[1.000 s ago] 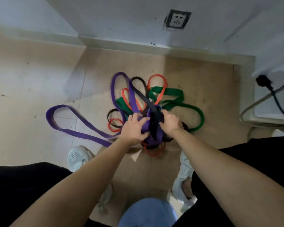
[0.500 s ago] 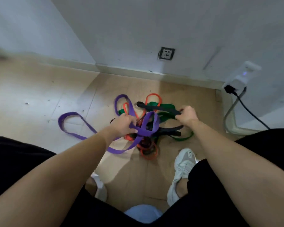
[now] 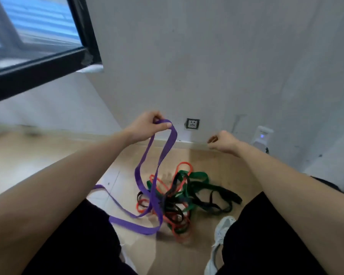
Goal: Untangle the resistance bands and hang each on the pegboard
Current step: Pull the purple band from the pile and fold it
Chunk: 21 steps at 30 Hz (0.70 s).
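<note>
My left hand [image 3: 147, 125] is raised in front of the wall and pinches the top of the purple band [image 3: 165, 149]. That band hangs down in a long loop, and its lower part still runs through the pile on the floor. The tangle holds a green band [image 3: 201, 178], a red band [image 3: 184, 165] and a black band [image 3: 224, 193], all knotted together between my feet. My right hand [image 3: 223, 142] hovers at the same height to the right, fingers curled, holding nothing. No pegboard is in view.
A grey wall stands close ahead with a socket [image 3: 192, 124] low on it and a white plug-in device [image 3: 262, 135] with a cable at the right. A black-framed window [image 3: 38, 62] is at the upper left. My white shoe [image 3: 219, 237] is beside the pile.
My left hand has lifted the purple band up from the pile. My right hand has let go of the black band, which dropped to the floor. The view has tilted upward.
</note>
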Available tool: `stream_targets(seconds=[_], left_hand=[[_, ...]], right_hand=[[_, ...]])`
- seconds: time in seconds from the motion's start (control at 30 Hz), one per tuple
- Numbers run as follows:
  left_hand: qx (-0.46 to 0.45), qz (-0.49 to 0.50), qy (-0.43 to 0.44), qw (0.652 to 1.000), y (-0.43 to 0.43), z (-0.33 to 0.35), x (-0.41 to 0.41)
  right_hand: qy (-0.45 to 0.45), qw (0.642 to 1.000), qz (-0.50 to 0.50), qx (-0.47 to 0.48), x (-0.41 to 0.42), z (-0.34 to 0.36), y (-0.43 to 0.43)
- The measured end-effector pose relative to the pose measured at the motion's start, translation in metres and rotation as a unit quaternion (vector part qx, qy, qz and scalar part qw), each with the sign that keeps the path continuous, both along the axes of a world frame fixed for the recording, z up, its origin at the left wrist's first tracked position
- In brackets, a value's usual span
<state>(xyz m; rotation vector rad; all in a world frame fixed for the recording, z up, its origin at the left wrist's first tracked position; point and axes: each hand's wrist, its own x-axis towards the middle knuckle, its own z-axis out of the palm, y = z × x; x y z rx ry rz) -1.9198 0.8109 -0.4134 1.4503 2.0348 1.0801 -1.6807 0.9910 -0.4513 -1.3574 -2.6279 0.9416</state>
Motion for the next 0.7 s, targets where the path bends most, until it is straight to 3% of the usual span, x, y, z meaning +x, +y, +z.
stream_targets(seconds=[0.27, 0.4, 0.53, 0.63, 0.7], left_hand=[[0.064, -0.022, -0.133, 0.989, 0.011, 0.075, -0.007], [0.088, -0.009, -0.125, 0.988, 0.022, 0.074, -0.017], [0.034, 0.011, -0.054, 0.998, 0.032, 0.018, -0.042], [-0.101, -0.045, 0.055, 0.992, 0.032, -0.026, -0.06], [-0.183, -0.102, 0.041, 0.977, 0.03, -0.049, -0.066]], right_hand=[[0.227, 0.949, 0.146, -0.165, -0.073, 0.09, -0.047], [0.291, 0.922, 0.145, -0.21, -0.096, 0.09, -0.038], [0.243, 0.951, 0.124, -0.147, -0.117, 0.048, -0.019], [0.156, 0.965, 0.169, -0.127, -0.12, 0.015, -0.002], [0.097, 0.96, 0.202, -0.166, -0.117, 0.001, 0.009]])
